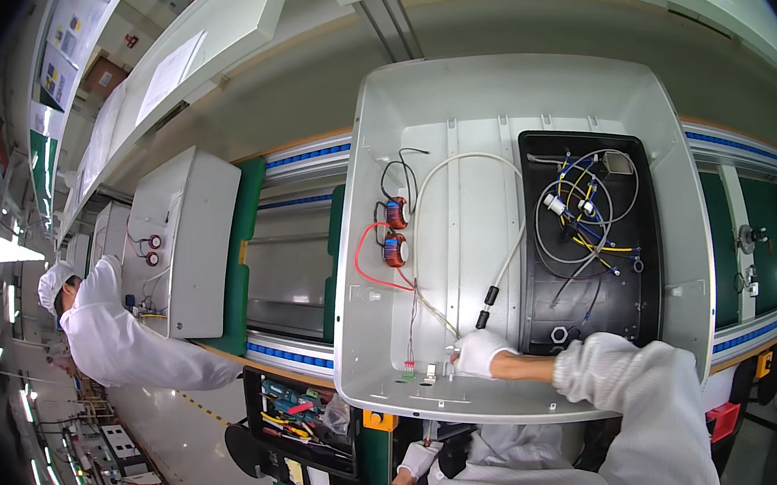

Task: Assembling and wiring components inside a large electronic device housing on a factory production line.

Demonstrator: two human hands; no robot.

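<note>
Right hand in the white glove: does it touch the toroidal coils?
No, the right hand is inside the grey enclosure, clearly apart from both toroidal coils.

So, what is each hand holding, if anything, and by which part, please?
I cannot tell: any hold by the right hand or left hand is too unclear.

Pale grey enclosure (474,242), black tray (532,295), reddish-brown coils (394,250), red wire (357,256), finely striped white sleeve (651,403)

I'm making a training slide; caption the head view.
Gloved right hand inside a grey enclosure with two wired coils, left hand outside.
</note>
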